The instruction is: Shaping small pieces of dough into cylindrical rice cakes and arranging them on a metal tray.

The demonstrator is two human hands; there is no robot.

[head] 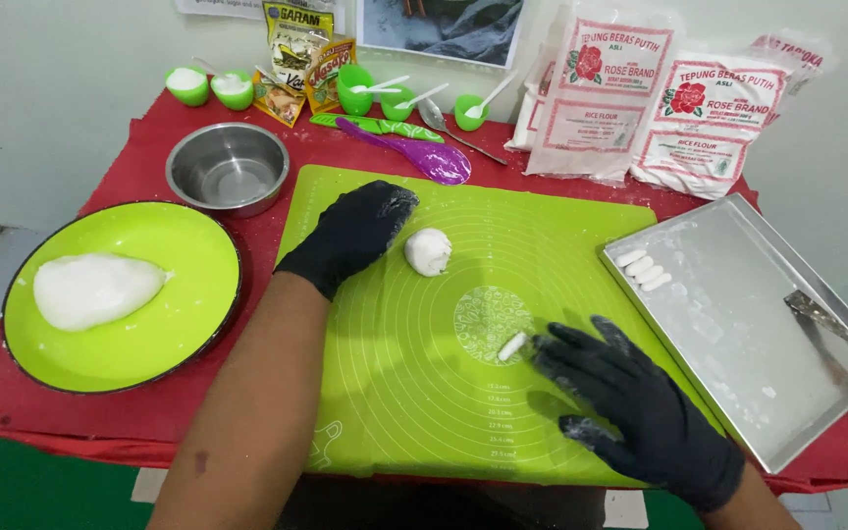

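On the green mat point(424, 393), a small dough roll point(511, 345) lies slanted, upper end toward the tray point(738, 393). Right hand point(630, 402) fingers spread flat, fingertips touching it; left hand point(355, 234) loosely curled beside the dough ball point(428, 251), holding nothing.

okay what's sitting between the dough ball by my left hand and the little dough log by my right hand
Nothing. In the head view, only bare green mat with its printed circle pattern lies between the dough ball and the small dough log.

Both gloved hands point(355, 234) point(630, 402) flat, open.
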